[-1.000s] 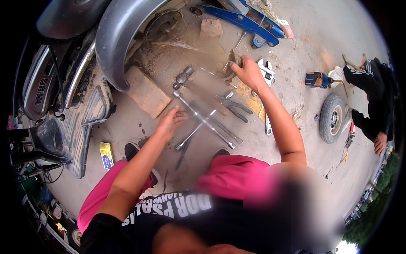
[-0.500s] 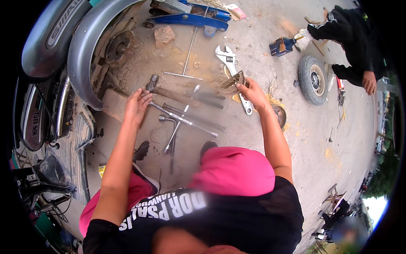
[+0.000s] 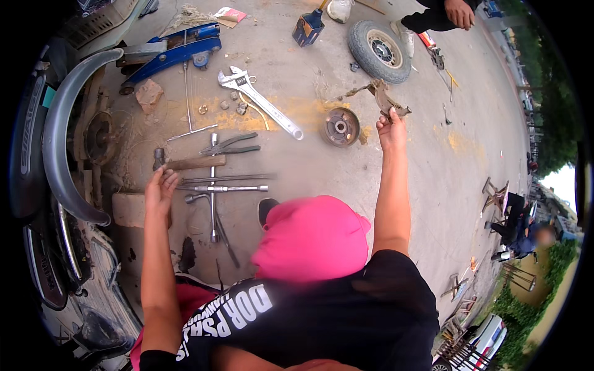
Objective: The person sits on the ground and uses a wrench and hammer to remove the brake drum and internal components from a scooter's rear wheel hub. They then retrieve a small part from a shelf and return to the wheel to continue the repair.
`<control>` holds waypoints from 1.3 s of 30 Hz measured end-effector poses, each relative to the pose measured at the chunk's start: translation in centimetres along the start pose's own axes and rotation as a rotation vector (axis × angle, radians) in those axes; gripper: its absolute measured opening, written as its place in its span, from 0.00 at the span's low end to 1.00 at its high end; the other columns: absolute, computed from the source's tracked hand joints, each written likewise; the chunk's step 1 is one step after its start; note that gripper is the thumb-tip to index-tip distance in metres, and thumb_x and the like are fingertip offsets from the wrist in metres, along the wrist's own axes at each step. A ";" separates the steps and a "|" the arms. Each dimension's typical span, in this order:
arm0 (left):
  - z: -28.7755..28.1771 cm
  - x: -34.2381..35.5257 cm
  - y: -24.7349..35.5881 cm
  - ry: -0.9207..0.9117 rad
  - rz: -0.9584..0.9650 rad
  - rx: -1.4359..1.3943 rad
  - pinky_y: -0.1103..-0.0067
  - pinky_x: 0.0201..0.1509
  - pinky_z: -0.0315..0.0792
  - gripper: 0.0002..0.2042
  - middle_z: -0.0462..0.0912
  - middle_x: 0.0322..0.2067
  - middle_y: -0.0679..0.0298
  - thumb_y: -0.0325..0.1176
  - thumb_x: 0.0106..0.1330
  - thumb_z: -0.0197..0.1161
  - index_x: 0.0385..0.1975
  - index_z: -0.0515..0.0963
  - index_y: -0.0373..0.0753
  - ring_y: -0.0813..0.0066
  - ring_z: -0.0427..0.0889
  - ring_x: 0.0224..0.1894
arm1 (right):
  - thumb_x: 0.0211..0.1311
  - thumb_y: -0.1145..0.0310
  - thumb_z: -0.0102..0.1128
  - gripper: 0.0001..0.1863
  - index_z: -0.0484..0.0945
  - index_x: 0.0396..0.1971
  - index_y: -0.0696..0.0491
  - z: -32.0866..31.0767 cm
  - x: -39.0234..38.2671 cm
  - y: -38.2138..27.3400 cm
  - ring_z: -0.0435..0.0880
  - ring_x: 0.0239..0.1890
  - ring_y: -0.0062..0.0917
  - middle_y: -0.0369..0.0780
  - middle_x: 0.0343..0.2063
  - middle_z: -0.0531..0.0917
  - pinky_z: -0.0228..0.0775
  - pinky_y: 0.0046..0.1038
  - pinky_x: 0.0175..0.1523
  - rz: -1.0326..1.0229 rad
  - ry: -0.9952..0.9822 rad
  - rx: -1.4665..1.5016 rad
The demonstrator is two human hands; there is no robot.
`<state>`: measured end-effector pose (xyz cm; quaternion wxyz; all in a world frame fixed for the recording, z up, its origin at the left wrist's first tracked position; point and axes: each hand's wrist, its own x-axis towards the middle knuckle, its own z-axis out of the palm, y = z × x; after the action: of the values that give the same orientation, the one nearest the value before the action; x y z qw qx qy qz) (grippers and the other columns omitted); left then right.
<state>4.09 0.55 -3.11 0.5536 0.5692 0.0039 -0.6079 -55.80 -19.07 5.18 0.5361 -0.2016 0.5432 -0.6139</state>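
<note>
My right hand [image 3: 390, 130] grips a dirty curved metal part [image 3: 380, 96], like a brake shoe, above the floor right of a round brake drum [image 3: 340, 127]. My left hand [image 3: 161, 188] is open, fingers loosely bent, beside a hammer [image 3: 195, 162]; I cannot tell if it touches it. About them lie a cross wrench [image 3: 240, 188], black-handled pliers [image 3: 232, 149], long thin rods [image 3: 247, 176], a large adjustable wrench [image 3: 266, 108], a T-handle tool [image 3: 189, 132] and several small metal pieces [image 3: 241, 108].
A grey-fendered vehicle [image 3: 74, 136] fills the left side, with bricks [image 3: 129, 210] beside it. A blue jack [image 3: 179, 52], a box [image 3: 306, 28] and a loose wheel [image 3: 377, 49] stand beyond. A person's dark-clad leg and hand [image 3: 458, 13] are at top right; another person [image 3: 520, 229] is far right.
My view has swung right, shifting the floor leftward in the picture. My right hand has moved the metal part rightward, past the brake drum. My left hand has moved up to beside the hammer.
</note>
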 end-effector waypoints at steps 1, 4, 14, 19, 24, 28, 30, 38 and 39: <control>-0.4 0.3 -0.1 -0.003 -0.006 0.000 0.74 0.49 0.74 0.13 0.77 0.37 0.60 0.36 0.67 0.56 0.46 0.73 0.36 0.68 0.78 0.42 | 0.66 0.68 0.50 0.06 0.68 0.39 0.53 -2.0 0.4 0.4 0.72 0.24 0.21 0.36 0.27 0.76 0.65 0.24 0.26 -0.030 0.074 0.065; -0.5 0.4 -0.2 -0.028 0.002 -0.009 0.70 0.50 0.74 0.14 0.77 0.37 0.58 0.35 0.66 0.57 0.46 0.73 0.34 0.65 0.78 0.41 | 0.67 0.67 0.46 0.08 0.67 0.41 0.54 -5.9 0.1 2.7 0.74 0.28 0.24 0.40 0.30 0.76 0.71 0.27 0.31 0.033 0.321 0.189; 2.7 -1.6 1.8 0.019 0.167 0.340 0.74 0.57 0.67 0.20 0.76 0.48 0.58 0.37 0.66 0.57 0.55 0.70 0.33 0.66 0.75 0.51 | 0.55 0.63 0.61 0.16 0.73 0.37 0.59 6.0 -5.2 10.4 0.78 0.27 0.29 0.42 0.29 0.80 0.73 0.28 0.34 -0.003 0.025 -0.726; 6.8 -4.9 4.3 0.014 0.341 0.773 0.73 0.65 0.57 0.22 0.65 0.61 0.53 0.36 0.61 0.61 0.55 0.73 0.37 0.64 0.61 0.65 | 0.48 0.63 0.68 0.33 0.67 0.54 0.56 17.3 -6.1 11.9 0.79 0.42 0.37 0.51 0.47 0.75 0.72 0.35 0.46 -0.185 -0.701 -1.328; 5.2 -7.4 6.5 0.148 0.627 1.207 0.69 0.67 0.54 0.22 0.62 0.63 0.53 0.38 0.59 0.62 0.55 0.72 0.43 0.56 0.61 0.65 | 0.52 0.64 0.66 0.36 0.62 0.60 0.54 27.7 -7.5 18.2 0.72 0.54 0.41 0.51 0.56 0.69 0.66 0.35 0.57 -0.493 -1.366 -1.322; 2.6 -8.8 7.1 0.248 0.602 0.996 0.73 0.62 0.61 0.19 0.74 0.53 0.56 0.36 0.61 0.61 0.52 0.74 0.40 0.62 0.71 0.57 | 0.57 0.62 0.60 0.22 0.74 0.48 0.59 36.6 -10.3 23.8 0.80 0.44 0.43 0.51 0.40 0.80 0.70 0.37 0.50 -0.312 -1.496 -1.145; -0.3 -9.3 6.2 0.263 0.393 0.843 0.76 0.59 0.63 0.17 0.78 0.48 0.58 0.35 0.63 0.60 0.51 0.74 0.37 0.66 0.74 0.52 | 0.59 0.61 0.57 0.19 0.77 0.42 0.61 41.2 -13.2 27.1 0.81 0.41 0.44 0.53 0.35 0.81 0.71 0.38 0.47 -0.261 -1.551 -0.982; -4.0 -10.3 1.3 0.273 0.103 0.422 0.78 0.50 0.71 0.13 0.80 0.41 0.58 0.34 0.67 0.56 0.46 0.75 0.32 0.73 0.79 0.43 | 0.61 0.72 0.53 0.13 0.73 0.45 0.59 48.8 -16.2 35.8 0.79 0.29 0.23 0.40 0.31 0.81 0.71 0.24 0.30 0.057 -1.579 -0.646; -4.8 -10.2 0.3 0.296 0.087 0.334 0.78 0.49 0.72 0.13 0.80 0.40 0.59 0.34 0.68 0.55 0.46 0.74 0.32 0.72 0.79 0.43 | 0.61 0.73 0.53 0.15 0.72 0.47 0.58 48.7 -17.4 36.8 0.79 0.29 0.22 0.39 0.33 0.81 0.70 0.23 0.30 0.125 -1.586 -0.554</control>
<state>4.91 10.30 2.52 0.4708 0.7354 -0.0401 -0.4856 6.77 -19.73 -5.50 0.7230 -0.6670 0.1471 -0.1042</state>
